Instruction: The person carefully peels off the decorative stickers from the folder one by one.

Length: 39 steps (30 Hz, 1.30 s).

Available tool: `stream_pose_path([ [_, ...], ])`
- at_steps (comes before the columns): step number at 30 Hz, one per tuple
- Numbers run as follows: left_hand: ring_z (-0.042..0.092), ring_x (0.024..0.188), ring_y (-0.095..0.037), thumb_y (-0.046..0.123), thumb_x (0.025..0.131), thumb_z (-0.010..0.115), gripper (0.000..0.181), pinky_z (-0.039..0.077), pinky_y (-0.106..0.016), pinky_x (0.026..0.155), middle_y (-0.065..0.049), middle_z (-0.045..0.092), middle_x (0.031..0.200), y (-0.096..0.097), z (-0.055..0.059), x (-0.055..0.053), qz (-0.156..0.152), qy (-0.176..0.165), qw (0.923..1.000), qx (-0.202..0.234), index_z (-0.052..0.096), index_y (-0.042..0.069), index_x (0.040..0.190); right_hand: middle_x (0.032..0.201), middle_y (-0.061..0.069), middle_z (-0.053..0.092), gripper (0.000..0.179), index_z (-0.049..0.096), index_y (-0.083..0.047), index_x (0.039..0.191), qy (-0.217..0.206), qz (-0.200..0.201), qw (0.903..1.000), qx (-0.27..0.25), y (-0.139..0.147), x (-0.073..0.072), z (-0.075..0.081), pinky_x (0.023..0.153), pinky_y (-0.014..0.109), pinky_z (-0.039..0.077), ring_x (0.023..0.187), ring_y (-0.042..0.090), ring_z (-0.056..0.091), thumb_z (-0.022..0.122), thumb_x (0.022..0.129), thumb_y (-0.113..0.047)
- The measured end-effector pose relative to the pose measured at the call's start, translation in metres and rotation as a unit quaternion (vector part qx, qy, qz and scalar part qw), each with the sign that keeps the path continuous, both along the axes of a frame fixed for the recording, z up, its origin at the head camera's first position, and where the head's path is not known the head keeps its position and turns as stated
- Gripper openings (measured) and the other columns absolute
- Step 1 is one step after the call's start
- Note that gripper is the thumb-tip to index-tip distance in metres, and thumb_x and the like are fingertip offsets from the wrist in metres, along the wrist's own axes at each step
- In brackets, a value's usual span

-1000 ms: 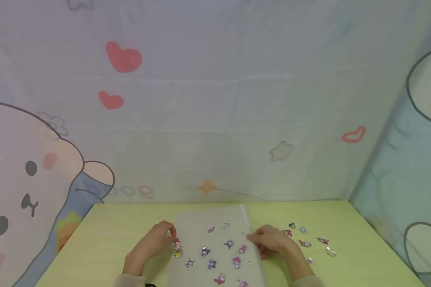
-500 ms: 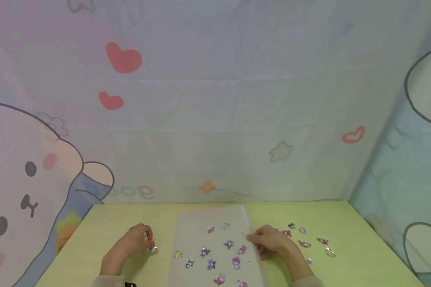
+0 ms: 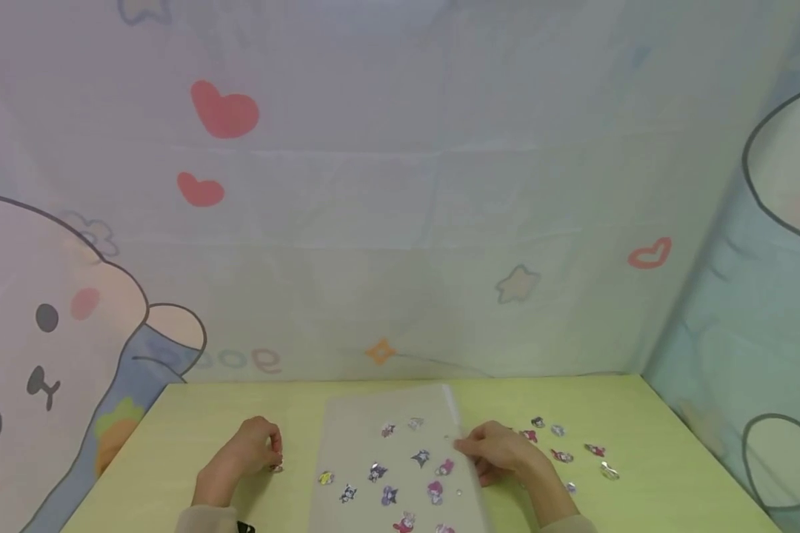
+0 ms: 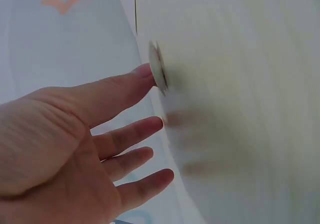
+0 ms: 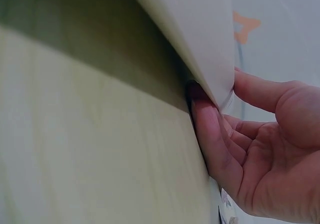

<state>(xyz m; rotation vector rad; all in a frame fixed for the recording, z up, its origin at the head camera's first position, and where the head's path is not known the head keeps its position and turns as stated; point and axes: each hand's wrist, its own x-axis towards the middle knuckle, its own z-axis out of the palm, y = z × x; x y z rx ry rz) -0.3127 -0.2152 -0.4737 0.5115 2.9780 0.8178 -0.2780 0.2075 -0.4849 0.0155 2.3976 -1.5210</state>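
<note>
My left hand (image 3: pixel 243 453) is low over the table, left of the white sheet. It pinches a small flat sticker (image 3: pixel 276 466), which shows almost edge-on against the thumb as a thin pale sticker (image 4: pixel 158 68) in the left wrist view; the index finger is hidden behind it. Several cartoon stickers, among them a purple sticker (image 3: pixel 390 495) and a yellow sticker (image 3: pixel 326 478), lie on the white sheet (image 3: pixel 360 422). My right hand (image 3: pixel 496 451) grips the sheet's right edge. In the right wrist view the thumb is above the sheet (image 5: pixel 200 29) and the index finger beneath it.
Several loose stickers, such as a red one (image 3: pixel 562 456) and a silvery one (image 3: pixel 609 471), lie on the yellow table (image 3: pixel 667 488) right of the sheet. A printed cloth (image 3: pixel 400 222) hangs behind the table's far edge.
My left hand has moved left from the sheet's left edge, taking a pink-and-white sticker with it; the yellow sticker stays there. My right hand has kept its hold on the sheet.
</note>
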Motion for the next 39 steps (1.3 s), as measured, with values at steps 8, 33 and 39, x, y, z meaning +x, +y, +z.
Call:
stream_pose_path([
  [8, 0.047, 0.11, -0.042, 0.002, 0.074, 0.081, 0.025, 0.041, -0.064, 0.089, -0.011, 0.055, 0.096, 0.001, 0.003, 0.003, 0.012, 0.018, 0.9991, -0.038, 0.058, 0.011, 0.069, 0.076, 0.01, 0.062, 0.029, 0.066, 0.0, 0.095, 0.0, -0.003, 1.0, 0.004, -0.002, 0.0, 0.0, 0.055, 0.03, 0.054, 0.06, 0.016, 0.057, 0.067, 0.093, -0.029],
  [33, 0.029, 0.133, -0.055, -0.003, 0.078, 0.077, 0.031, 0.029, -0.064, 0.104, -0.028, 0.054, 0.125, 0.035, 0.012, 0.013, -0.057, 0.005, 0.9984, 0.007, 0.066, -0.002, 0.108, 0.077, 0.011, 0.063, 0.03, 0.066, 0.001, 0.096, -0.002, 0.0, 1.0, 0.001, -0.001, -0.001, -0.002, 0.054, 0.029, 0.054, 0.06, 0.016, 0.057, 0.066, 0.094, -0.029],
  [39, 0.031, 0.133, -0.052, 0.001, 0.081, 0.076, 0.03, 0.032, -0.062, 0.103, -0.026, 0.052, 0.128, 0.06, 0.013, 0.019, -0.098, -0.008, 0.9949, 0.021, 0.067, 0.0, 0.11, 0.077, 0.011, 0.063, 0.03, 0.065, 0.001, 0.096, -0.002, -0.001, 1.0, 0.001, -0.002, -0.001, -0.001, 0.054, 0.029, 0.054, 0.06, 0.016, 0.057, 0.066, 0.094, -0.029],
])
